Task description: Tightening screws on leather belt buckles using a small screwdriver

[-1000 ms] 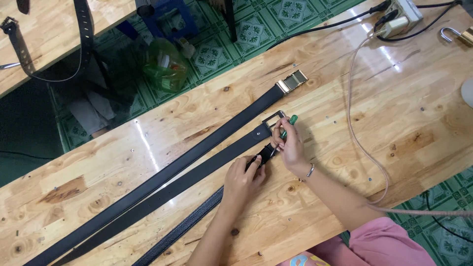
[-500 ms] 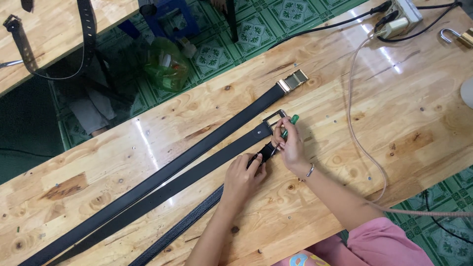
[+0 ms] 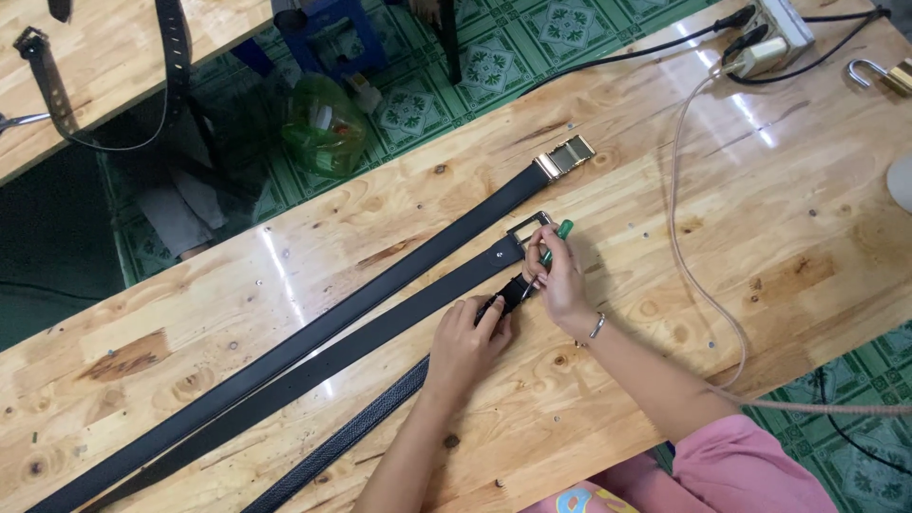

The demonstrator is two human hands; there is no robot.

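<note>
Head view: unchanged; right hand [image 3: 562, 283] fingers grip green screwdriver [image 3: 554, 241], left hand [image 3: 467, 337] fingers pinch belt end [image 3: 505, 294].

A single head-worn camera is looking almost straight down, from fairly high, onto the pale knotty wooden worktable [image 3: 313, 266]. The person's forearms are entering from the lower edge, so it is probably facing away from their body. No second view is sharing this scene.
</note>
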